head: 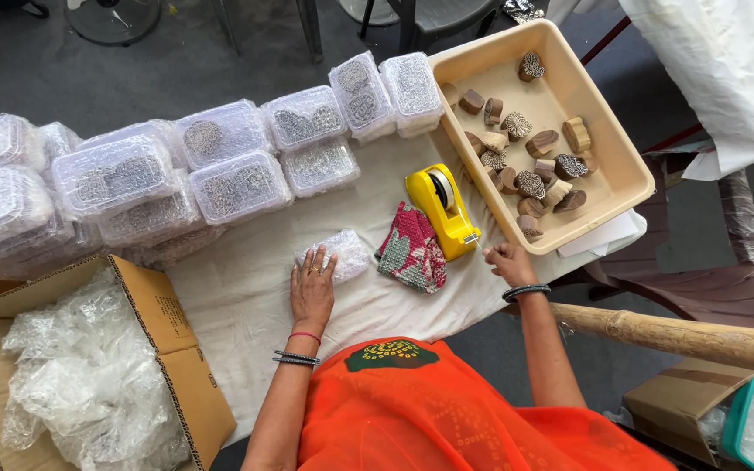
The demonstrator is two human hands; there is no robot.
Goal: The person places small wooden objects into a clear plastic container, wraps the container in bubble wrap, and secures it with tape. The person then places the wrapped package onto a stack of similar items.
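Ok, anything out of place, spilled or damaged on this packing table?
Nothing looks spilled or broken. The left hand rests on a bubble-wrapped bundle, and the right hand is at the yellow tape dispenser. Carved wooden blocks lie loose and jumbled in the beige tray, which overhangs the table edge slightly.

A small bubble-wrapped bundle [335, 255] lies flat on the white cloth, just left of a folded pink-and-green cloth. A yellow tape dispenser [441, 209] stands beside the beige tray, its cutter end pointing toward the table's near edge.
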